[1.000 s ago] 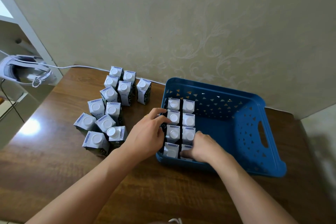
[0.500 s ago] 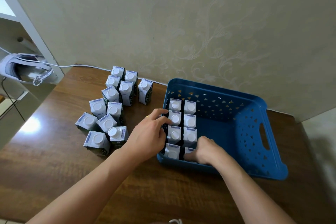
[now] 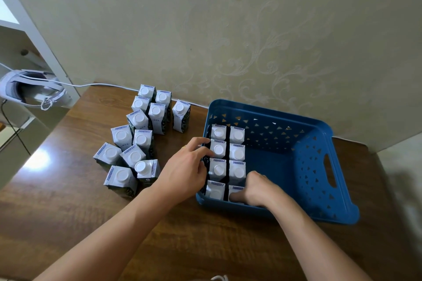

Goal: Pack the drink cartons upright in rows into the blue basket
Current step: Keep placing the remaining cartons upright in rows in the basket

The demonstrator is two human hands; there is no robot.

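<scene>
The blue basket point(image 3: 319, 126) stands on the right of the wooden table. Two rows of upright white-capped drink cartons point(image 3: 237, 152) fill its left side. My left hand point(image 3: 185, 173) rests on the basket's left rim, its fingers curled over the wall and touching the left row. Inside the basket, my right hand point(image 3: 259, 189) grips the nearest carton point(image 3: 235, 190) of the second row at the front wall, thumb on its top. Several loose cartons point(image 3: 139, 141) stand upright in a cluster left of the basket.
A white headset point(image 3: 27, 91) lies on a shelf at the far left, and its white cable point(image 3: 102, 84) runs along the wall behind the loose cartons. The patterned wall rises just behind the basket. The right part of the basket floor point(image 3: 278, 171) is bare.
My right hand has slid slightly right and down on the nearest carton, uncovering more of its top. My left hand stays on the basket's left rim.
</scene>
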